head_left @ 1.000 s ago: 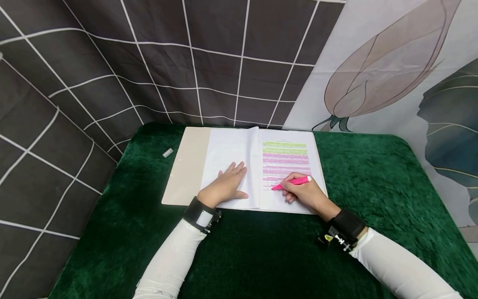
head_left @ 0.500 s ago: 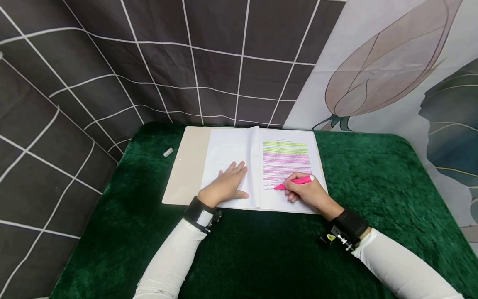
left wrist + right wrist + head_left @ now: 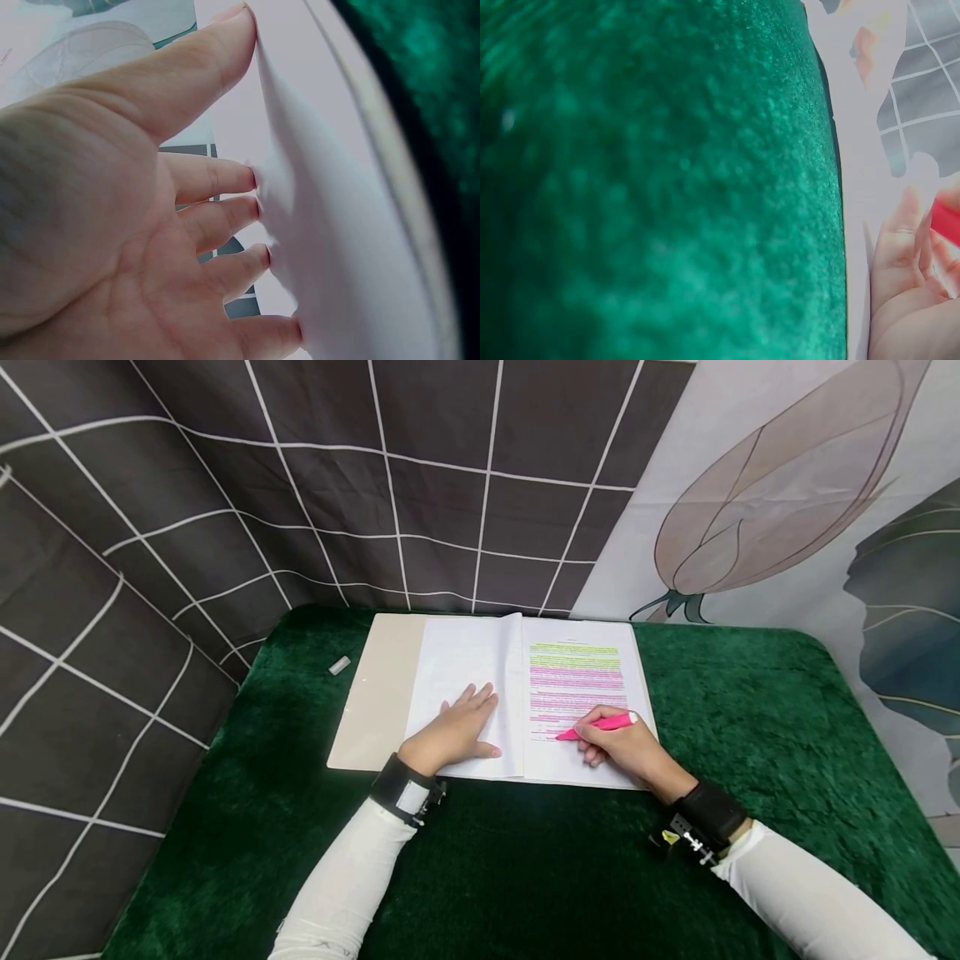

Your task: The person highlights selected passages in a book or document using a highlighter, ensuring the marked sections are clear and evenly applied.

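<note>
My right hand (image 3: 618, 743) grips a pink highlighter (image 3: 611, 722) whose tip meets a low line of print on the right-hand page (image 3: 573, 764). Above it, that page carries a yellow-green band of marked text, then several pink bands. In the right wrist view, part of the pink barrel (image 3: 946, 221) shows between the curled fingers. My left hand (image 3: 450, 735) rests with fingers spread on the white left-hand page (image 3: 457, 647). Its fingertips press on the paper (image 3: 322, 202) in the left wrist view.
Both pages lie in an opened folder with a cream cover (image 3: 378, 693). A small whitish cap-like piece (image 3: 340, 665) sits left of it on the green velvet tablecloth (image 3: 525, 877). Behind the table hangs a dark grid-patterned cloth (image 3: 427, 485), with a flower-print cloth (image 3: 750, 527) at the right.
My right hand and the highlighter have slid a little to the right along the line of print. The left hand stays in place on the page.
</note>
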Demonstrator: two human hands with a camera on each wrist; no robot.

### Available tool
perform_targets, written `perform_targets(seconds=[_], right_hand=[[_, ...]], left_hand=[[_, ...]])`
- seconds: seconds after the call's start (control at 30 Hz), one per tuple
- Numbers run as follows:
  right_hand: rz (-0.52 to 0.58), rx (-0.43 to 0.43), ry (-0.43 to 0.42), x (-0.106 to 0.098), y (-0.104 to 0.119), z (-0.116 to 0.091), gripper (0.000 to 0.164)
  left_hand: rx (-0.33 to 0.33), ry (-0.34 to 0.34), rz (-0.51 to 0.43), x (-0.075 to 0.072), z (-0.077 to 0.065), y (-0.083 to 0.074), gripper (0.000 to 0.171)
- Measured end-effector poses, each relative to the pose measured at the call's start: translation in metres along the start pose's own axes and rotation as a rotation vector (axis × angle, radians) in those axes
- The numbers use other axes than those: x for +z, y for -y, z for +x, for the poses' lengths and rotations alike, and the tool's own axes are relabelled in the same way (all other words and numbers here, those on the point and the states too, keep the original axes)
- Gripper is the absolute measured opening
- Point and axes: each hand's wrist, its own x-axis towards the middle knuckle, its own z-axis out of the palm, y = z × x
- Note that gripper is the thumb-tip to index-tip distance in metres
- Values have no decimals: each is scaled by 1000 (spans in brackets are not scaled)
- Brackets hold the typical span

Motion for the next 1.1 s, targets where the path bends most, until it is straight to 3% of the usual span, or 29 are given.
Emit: perform_targets(seconds=[0.57, 1.1], right_hand=[[53, 21, 2, -2, 0, -2, 29], [29, 19, -1, -6, -1, -4, 32]], left_hand=[[-2, 11, -8, -1, 0, 0, 91], [-2, 18, -6, -1, 0, 0, 90]])
